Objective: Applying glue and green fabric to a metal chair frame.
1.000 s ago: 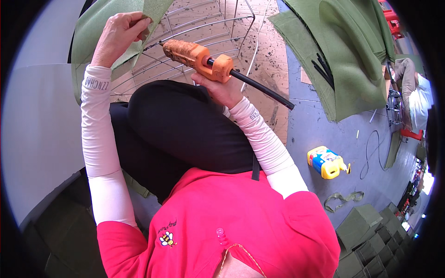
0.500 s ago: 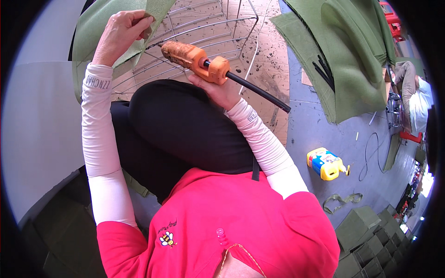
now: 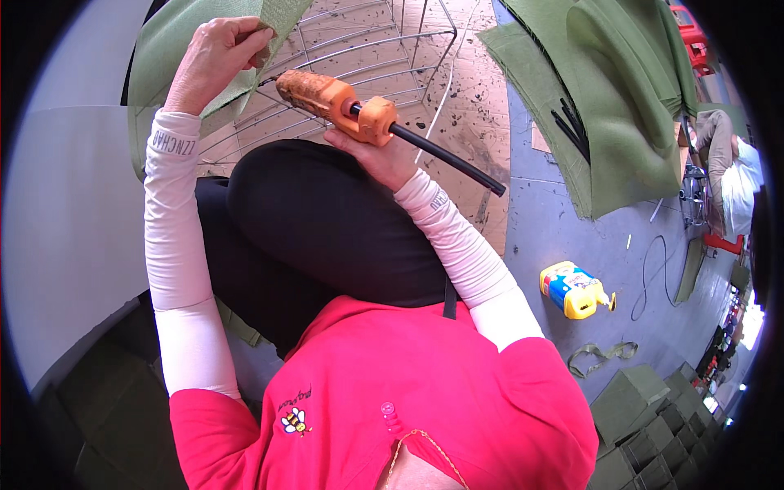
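Note:
My left hand [image 3: 219, 64] pinches the edge of a green fabric sheet [image 3: 163, 69] at the upper left. In my right hand [image 3: 382, 160] lies an orange hot glue gun [image 3: 327, 102], its brown-crusted nozzle end pointing left, close to the fabric edge. A black glue stick [image 3: 449, 159] sticks out of the gun's rear toward the lower right. Beneath both hands is a wire frame [image 3: 359, 53] of grey metal bars, partly covered by the fabric. My fingers under the gun are mostly hidden.
More green fabric [image 3: 621, 90] is heaped at the upper right, with several black glue sticks [image 3: 572, 131] on it. A yellow and blue bottle [image 3: 576, 290] lies on the grey floor beside a green strap [image 3: 603, 355]. Brown cardboard [image 3: 482, 106] carries dark scraps. Another person [image 3: 731, 171] sits far right.
The glue gun in my right hand has shifted slightly left and up along the fabric edge. My left hand keeps its pinch almost in place.

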A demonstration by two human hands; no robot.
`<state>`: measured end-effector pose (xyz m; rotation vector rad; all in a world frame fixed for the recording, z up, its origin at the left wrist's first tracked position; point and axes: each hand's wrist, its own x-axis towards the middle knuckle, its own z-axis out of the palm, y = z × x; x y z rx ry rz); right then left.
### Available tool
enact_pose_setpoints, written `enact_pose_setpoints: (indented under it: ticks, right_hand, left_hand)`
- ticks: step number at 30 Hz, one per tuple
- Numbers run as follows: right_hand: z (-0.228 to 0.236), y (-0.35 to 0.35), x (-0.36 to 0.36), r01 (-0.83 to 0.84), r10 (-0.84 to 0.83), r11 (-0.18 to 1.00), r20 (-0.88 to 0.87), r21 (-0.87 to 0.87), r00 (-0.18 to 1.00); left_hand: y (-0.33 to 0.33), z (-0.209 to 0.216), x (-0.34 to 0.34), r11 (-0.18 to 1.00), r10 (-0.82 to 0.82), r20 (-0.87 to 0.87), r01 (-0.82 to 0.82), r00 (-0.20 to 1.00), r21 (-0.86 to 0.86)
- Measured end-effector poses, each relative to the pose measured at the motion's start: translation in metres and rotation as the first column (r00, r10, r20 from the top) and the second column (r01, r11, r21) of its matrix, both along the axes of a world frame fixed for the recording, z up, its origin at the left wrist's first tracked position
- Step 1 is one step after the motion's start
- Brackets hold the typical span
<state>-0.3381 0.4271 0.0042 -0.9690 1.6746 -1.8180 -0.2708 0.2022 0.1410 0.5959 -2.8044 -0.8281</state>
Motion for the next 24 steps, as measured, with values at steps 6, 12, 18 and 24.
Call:
enact_pose_setpoints:
  ticks: [6,12,18,24]
  right_hand:
    - [0.001,-0.006,-0.002,-0.051,0.051,0.999,-0.018,-0.008,0.999]
    - [0.002,-0.001,-0.001,-0.025,0.024,0.999,0.014,0.025,1.0]
    - [0.003,0.002,-0.001,0.006,-0.004,0.999,-0.027,0.043,1.0]
    - [0.0,0.011,-0.006,0.023,-0.025,0.998,0.046,0.057,0.999]
  left_hand:
    - [-0.001,0.001,-0.002,1.0,-0.004,0.035,0.004,0.999,0.0]
    - [0.002,0.002,0.003,1.0,0.017,-0.047,-0.016,0.999,0.022]
    - [0.002,0.004,-0.001,1.0,0.006,-0.019,-0.005,1.0,0.02]
    - [0.003,0.005,0.001,1.0,0.004,-0.027,-0.003,1.0,0.011]
